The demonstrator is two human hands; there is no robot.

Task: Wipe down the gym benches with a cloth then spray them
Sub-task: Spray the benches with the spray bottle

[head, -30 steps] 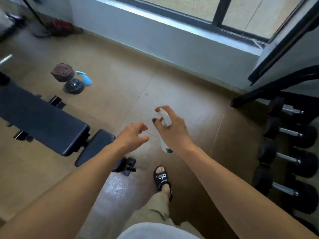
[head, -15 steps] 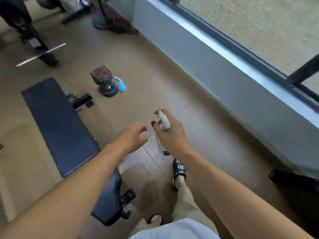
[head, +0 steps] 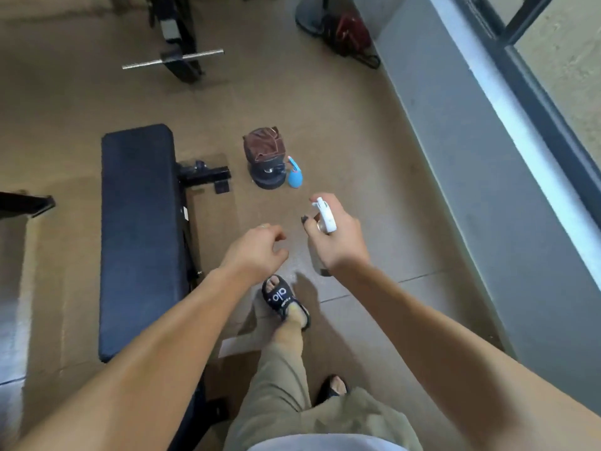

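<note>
R hand (head: 338, 237) clamped on spray bottle (head: 325, 218) over floor right of bench (head: 140, 229), L hand (head: 257, 250) empty, loosely curled; brown cloth (head: 263, 144) parked on dumbbell (head: 269, 177), so wiping prob done, spraying left.

a blue bottle (head: 295, 177) stands just beside a black dumbbell (head: 269, 177) on the floor.

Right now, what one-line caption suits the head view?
Right hand grips a white spray bottle beside the dark bench; left hand empty, brown cloth on the floor.
</note>
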